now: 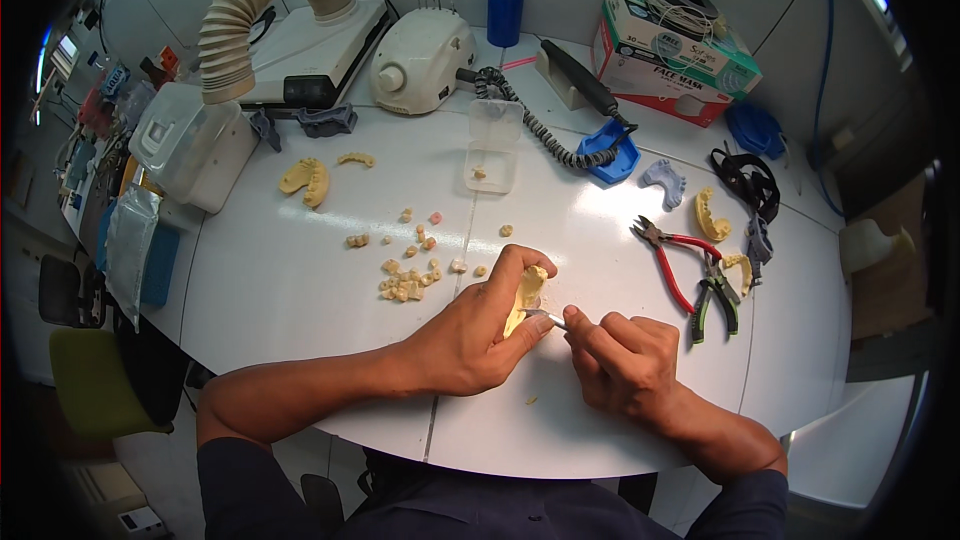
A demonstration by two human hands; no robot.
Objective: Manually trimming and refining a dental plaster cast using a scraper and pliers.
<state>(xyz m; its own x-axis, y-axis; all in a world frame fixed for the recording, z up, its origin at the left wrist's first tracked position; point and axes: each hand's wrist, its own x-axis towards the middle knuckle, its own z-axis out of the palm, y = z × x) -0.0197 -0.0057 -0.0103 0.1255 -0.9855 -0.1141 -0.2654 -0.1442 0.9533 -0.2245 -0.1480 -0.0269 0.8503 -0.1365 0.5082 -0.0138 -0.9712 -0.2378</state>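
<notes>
My left hand [478, 325] is closed around a yellow dental model [527, 292], held up over the white table with its thumb along the lower end. In my right hand [625, 355] is a slim metal carving knife [548, 318], its tip touching the model near my left thumb. My fingers hide most of the knife's handle. Left of my left hand lies a loose cluster of small cream tooth pieces [408, 285], with one pink piece [435, 218] behind them. A yellow shaving [531, 401] lies on the table between my forearms.
On the right are red-handled cutters [668, 265], green-and-black pliers [714, 302] and more models [711, 216]. Behind stand an open plastic box [492, 168], a control unit [423, 60], a handpiece [578, 78] with coiled cord, a suction hose [228, 35] and mask boxes [670, 60].
</notes>
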